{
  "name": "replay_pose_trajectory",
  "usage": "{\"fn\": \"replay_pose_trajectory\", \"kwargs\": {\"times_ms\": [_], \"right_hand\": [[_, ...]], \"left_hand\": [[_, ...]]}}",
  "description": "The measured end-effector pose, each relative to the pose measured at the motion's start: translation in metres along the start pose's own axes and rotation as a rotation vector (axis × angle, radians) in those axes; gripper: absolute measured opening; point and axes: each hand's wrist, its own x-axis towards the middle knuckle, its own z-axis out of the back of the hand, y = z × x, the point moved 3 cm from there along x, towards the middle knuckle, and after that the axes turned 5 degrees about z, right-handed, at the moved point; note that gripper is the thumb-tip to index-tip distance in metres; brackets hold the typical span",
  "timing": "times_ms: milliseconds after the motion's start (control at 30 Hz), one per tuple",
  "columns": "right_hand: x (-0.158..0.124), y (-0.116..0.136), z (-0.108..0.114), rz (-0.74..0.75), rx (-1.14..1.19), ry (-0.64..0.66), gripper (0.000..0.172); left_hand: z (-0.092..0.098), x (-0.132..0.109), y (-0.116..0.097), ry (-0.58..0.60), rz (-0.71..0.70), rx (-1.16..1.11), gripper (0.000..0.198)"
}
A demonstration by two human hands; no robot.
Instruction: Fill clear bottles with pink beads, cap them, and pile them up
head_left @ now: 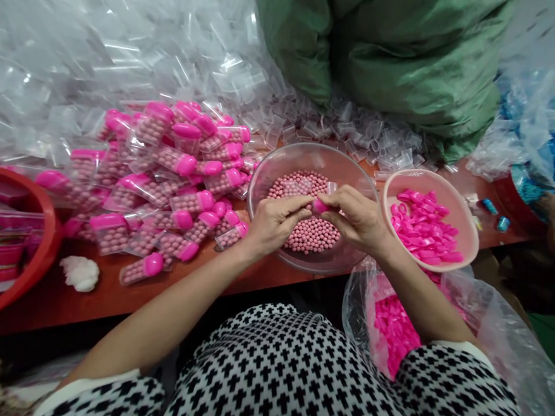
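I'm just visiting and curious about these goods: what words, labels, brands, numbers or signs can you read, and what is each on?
None can be read.
Plastic packets in the red basin: any print is too blurred to read.
Pink-capped bead containers and green sack: no lettering shows.

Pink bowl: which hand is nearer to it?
Right. The right hand is just left of the pink bowl; the left hand is farther left, over the clear bowl.

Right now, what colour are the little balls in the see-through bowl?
The little balls are dusty pink, best seen in the head view.
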Motion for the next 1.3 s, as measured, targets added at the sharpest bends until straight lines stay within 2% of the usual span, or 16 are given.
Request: {"fn": "replay_pose_trajectory", "kwargs": {"times_ms": [167, 233, 300, 367, 500, 567, 667, 733, 800, 867, 967, 1167, 1300], "right_hand": [[-0.009, 0.005, -0.014, 0.083, -0.084, -0.078, 0.019], [-0.007, 0.004, -0.017, 0.101, -0.046, -0.129, 0.019], [-0.002, 0.0, -0.016, 0.047, 0.069, -0.16, 0.017], [0.002, -0.007, -0.012, -0.084, 0.28, -0.159, 0.02], [-0.003, -0.018, -0.008, -0.395, 0.921, -0.125, 0.045], [-0.009, -0.02, -0.008, -0.486, 1.109, -0.148, 0.052], [-0.012, -0.023, -0.01, -0.555, 1.149, -0.254, 0.038], [-0.009, -0.023, -0.012, -0.587, 1.137, -0.29, 0.037], [-0.003, -0.022, -0.015, -0.652, 1.158, -0.218, 0.045], [0.001, -0.019, -0.021, -0.748, 1.216, -0.059, 0.05], [0.003, -0.016, -0.033, -0.85, 1.319, 0.095, 0.048], [0.01, -0.02, -0.055, -0.851, 1.428, -0.011, 0.034], [0.027, -0.021, -0.06, -0.852, 1.39, -0.003, 0.038]], "left_hand": [[-0.002, -0.004, -0.001, 0.001, -0.176, 0.093, 0.022], [-0.001, -0.004, 0.001, -0.009, -0.193, 0.1, 0.023], [0.0, -0.002, 0.003, -0.015, -0.123, 0.034, 0.022], [0.003, 0.001, 0.006, -0.011, -0.002, -0.112, 0.024], [0.005, 0.006, 0.011, -0.016, 0.254, -0.487, 0.046], [0.004, 0.006, 0.011, -0.013, 0.309, -0.577, 0.052], [0.003, 0.006, 0.01, -0.003, 0.25, -0.497, 0.049], [0.001, 0.005, 0.008, 0.011, 0.165, -0.372, 0.043], [-0.001, 0.004, 0.006, 0.036, 0.077, -0.251, 0.033], [-0.002, 0.002, 0.005, 0.033, 0.004, -0.167, 0.026], [-0.002, 0.001, 0.008, -0.01, -0.044, -0.114, 0.023], [-0.001, 0.005, 0.015, -0.063, -0.062, -0.108, 0.021], [0.006, 0.013, 0.014, -0.106, -0.074, -0.106, 0.022]]}}
